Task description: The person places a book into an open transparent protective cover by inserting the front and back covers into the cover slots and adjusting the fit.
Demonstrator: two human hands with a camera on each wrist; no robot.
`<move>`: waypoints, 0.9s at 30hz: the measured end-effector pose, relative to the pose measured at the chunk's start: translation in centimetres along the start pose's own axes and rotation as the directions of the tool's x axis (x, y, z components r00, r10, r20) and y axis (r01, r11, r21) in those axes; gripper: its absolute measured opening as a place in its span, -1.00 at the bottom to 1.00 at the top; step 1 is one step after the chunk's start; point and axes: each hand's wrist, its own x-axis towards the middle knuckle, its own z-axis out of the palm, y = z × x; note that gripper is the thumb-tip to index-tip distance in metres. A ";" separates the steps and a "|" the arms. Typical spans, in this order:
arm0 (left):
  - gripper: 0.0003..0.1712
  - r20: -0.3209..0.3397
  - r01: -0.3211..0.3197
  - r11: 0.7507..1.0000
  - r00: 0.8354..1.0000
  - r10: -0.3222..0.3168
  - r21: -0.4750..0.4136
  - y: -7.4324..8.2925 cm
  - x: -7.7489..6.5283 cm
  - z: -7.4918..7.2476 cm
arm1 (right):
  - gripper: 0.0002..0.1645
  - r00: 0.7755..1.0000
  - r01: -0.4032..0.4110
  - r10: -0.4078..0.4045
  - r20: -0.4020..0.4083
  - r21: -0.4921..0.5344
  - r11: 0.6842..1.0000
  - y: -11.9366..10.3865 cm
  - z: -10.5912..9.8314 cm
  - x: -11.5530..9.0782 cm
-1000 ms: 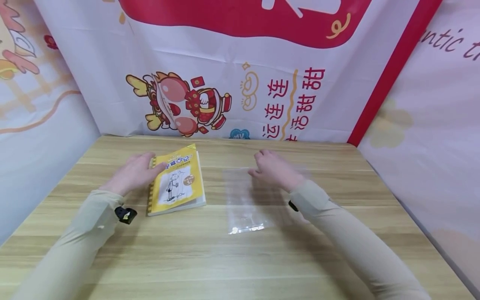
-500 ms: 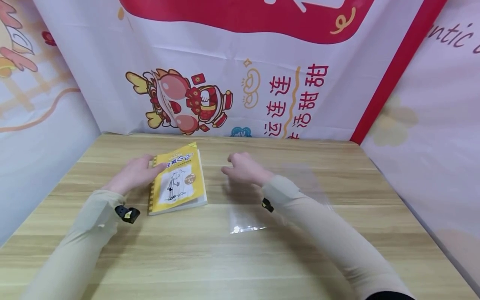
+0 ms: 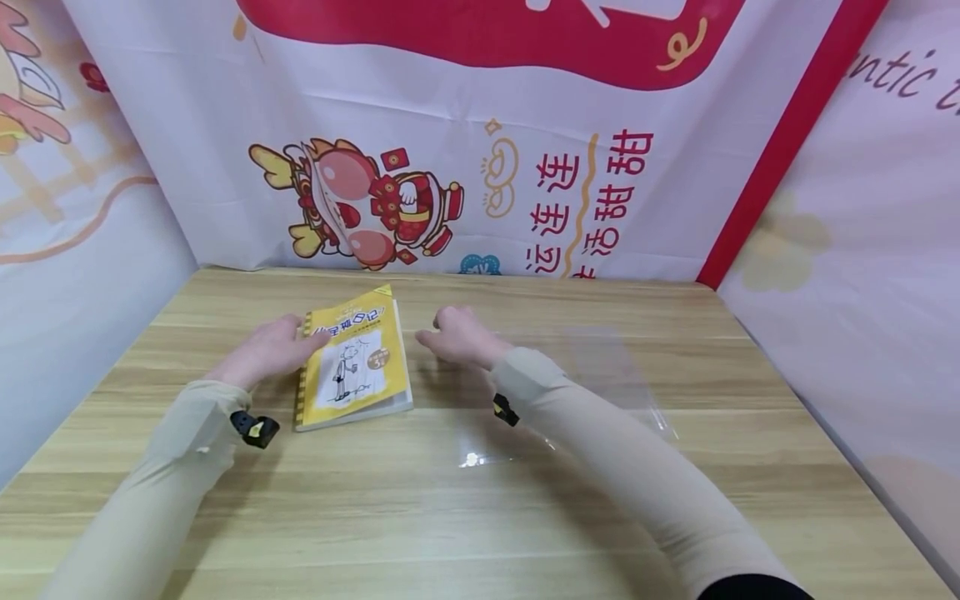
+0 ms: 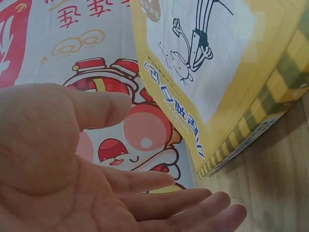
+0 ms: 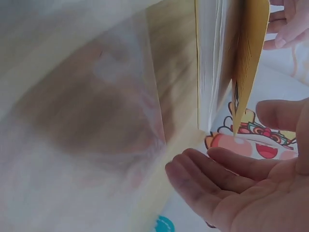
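A yellow paperback book with a cartoon figure on its front lies on the wooden table, its cover a little lifted from the pages. My left hand is at its striped spine, thumb above the cover; in the left wrist view the fingers of that hand look extended and apart from the book. To the right of the book my right hand hovers with loosely bent fingers, holding nothing. The right wrist view has this hand just off the page edges. Beneath the right forearm lies a clear plastic sleeve, partly covered.
The wooden tabletop extends around the book. A printed white and red cloth hangs along the back edge, and another printed cloth is on the right. Black straps sit at both wrists.
My right hand has moved left from over the plastic sleeve to beside the book, uncovering the sleeve's right part. The left hand and the book have stayed nearly still.
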 end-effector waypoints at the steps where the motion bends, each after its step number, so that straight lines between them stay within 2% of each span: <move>1: 0.05 0.005 0.003 1.000 1.000 -0.003 -0.001 0.0 0.0 0.0 | -0.58 1.000 -0.009 0.009 0.008 0.030 0.999 0.0 0.0 0.1; 6: 0.02 0.018 0.000 1.000 1.000 0.001 -0.006 -0.2 0.2 0.0 | -0.46 0.998 -0.056 0.053 0.025 0.147 0.988 -0.2 0.4 0.5; 12: 0.03 0.031 -0.009 1.000 0.999 0.009 -0.005 -0.3 0.3 0.1 | -0.43 0.994 -0.106 0.101 0.031 0.257 0.961 -0.9 0.9 0.7; 15: 0.01 0.040 0.000 1.000 0.999 0.001 -0.029 -0.3 0.4 0.2 | -0.42 0.990 -0.138 0.126 0.057 0.323 0.936 -1.3 1.1 0.8; 18: -0.02 0.044 0.012 0.999 0.999 -0.010 -0.049 -0.3 0.5 0.3 | -0.42 0.984 -0.179 0.154 0.094 0.400 0.899 -1.6 1.2 1.0; 21: -0.04 0.044 0.015 0.998 0.999 -0.013 -0.054 -0.3 0.5 0.4 | -0.44 0.973 -0.228 0.181 0.143 0.495 0.838 -1.9 1.4 1.1; 22: -0.04 0.045 0.013 0.999 0.999 -0.011 -0.052 -0.3 0.5 0.4 | -0.43 0.969 -0.247 0.187 0.163 0.538 0.806 -1.9 1.4 1.1; 25: -0.02 0.054 0.017 0.999 0.998 -0.015 -0.045 -0.4 0.5 0.4 | -0.34 0.949 -0.315 0.204 0.242 0.671 0.671 -2.0 1.4 1.2; 27: -0.01 0.056 0.020 0.999 0.998 -0.018 -0.041 -0.5 0.6 0.4 | -0.27 0.932 -0.362 0.211 0.295 0.743 0.563 -2.1 1.3 1.3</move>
